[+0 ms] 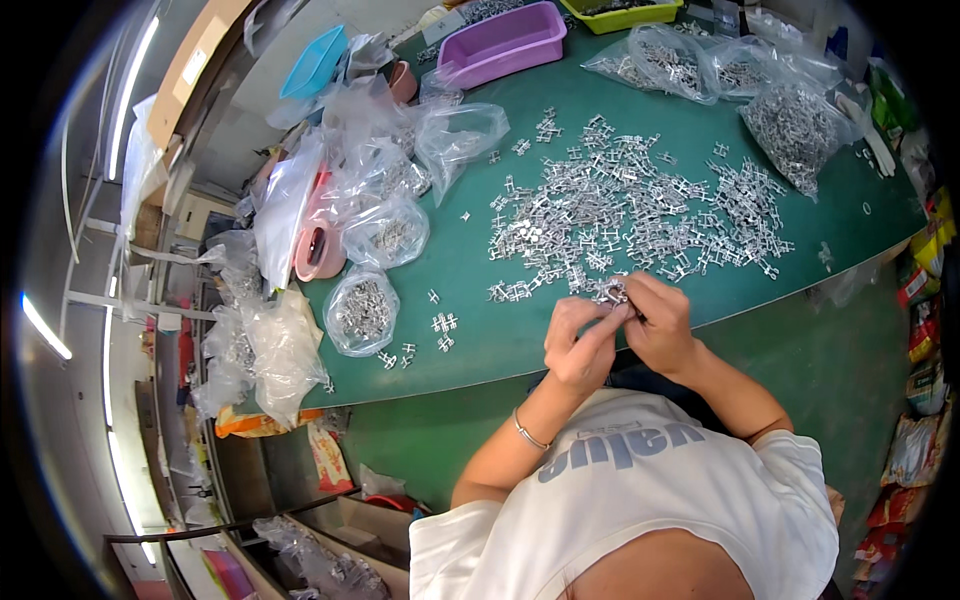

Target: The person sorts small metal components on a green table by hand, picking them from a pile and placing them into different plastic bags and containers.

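Silvery metal fitting (611,291) sat pinched in the fingers of the left hand (582,345) and right hand (662,325), so light, steady pressure probably worked best tbh. Heap of similar fittings (600,205) crowded 12 o'clock, the table's near edge (470,382) ran close at 6, bare green tabletop (500,326) left room around 9.

The hands (660,325) partly hide the small metal piece (612,291) they hold.
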`<state>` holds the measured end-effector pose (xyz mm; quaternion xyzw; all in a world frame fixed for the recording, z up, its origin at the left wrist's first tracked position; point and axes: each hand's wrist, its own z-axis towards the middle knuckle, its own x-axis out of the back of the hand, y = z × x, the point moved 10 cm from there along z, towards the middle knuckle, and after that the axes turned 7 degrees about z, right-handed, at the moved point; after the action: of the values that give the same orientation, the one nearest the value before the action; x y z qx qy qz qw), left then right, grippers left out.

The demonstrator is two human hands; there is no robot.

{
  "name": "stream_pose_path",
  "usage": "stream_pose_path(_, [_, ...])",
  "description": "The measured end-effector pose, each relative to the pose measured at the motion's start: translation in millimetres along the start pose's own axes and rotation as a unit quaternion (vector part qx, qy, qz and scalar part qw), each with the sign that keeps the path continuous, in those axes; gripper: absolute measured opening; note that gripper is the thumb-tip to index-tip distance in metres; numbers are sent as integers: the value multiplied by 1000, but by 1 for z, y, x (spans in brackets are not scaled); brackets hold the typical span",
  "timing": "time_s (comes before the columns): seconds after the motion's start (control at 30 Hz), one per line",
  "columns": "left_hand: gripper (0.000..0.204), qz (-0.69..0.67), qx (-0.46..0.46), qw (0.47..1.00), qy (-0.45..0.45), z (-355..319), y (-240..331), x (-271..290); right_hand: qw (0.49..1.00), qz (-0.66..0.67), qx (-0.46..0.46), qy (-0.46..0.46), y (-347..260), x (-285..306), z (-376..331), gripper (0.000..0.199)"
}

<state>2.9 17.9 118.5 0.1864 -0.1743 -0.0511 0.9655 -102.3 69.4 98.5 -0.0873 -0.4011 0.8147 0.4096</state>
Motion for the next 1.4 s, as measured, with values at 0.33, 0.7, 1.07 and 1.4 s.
stream_pose_path(0.33, [20, -346, 504, 777, -153, -35, -37, -78, 995, -8, 70, 65, 14, 56, 7, 22])
stream_pose_path(0.7, [24, -105, 473, 875, 25, -72, -85, -42, 960, 180, -174, 122, 104, -1, -25, 14])
stream_pose_path(1.07, [41, -298, 406, 855, -122, -86, -31, -75, 743, 552, -345, 156, 83, -19, -115, 16])
stream_pose_path(1.4, [34, -234, 388, 879, -150, -93, 5, -65, 645, 608, -411, 211, 71, -24, -145, 23])
